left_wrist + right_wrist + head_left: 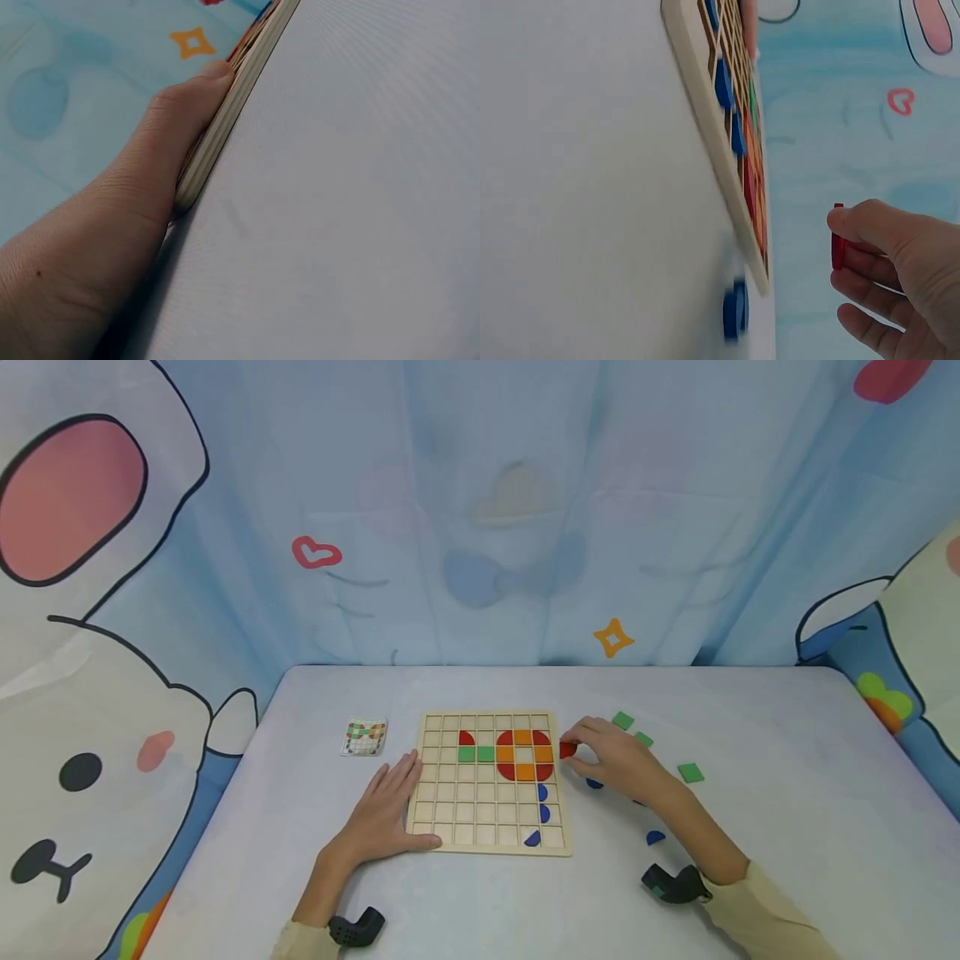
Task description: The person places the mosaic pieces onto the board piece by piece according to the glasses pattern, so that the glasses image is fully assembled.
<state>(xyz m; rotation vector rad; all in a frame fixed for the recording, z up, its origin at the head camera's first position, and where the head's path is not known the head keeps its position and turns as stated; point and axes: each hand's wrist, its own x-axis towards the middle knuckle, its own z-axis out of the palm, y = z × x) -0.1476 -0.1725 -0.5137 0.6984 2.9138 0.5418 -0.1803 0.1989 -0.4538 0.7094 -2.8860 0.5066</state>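
A wooden grid board lies on the table, with red, orange, green and blue flat pieces set in some of its squares. My left hand rests along the board's left side, fingers straight, the thumb lying over its near left corner. In the left wrist view that thumb touches the board's edge. Just off the board's right side, my right hand pinches a small red piece between thumb and fingers, lifted above the table. The red piece's full outline is partly hidden by the fingers.
Several green square pieces lie right of the board, beyond the right hand. Blue pieces lie nearby, some partly under the hand. A small pattern card sits left of the board. A printed curtain hangs behind the table.
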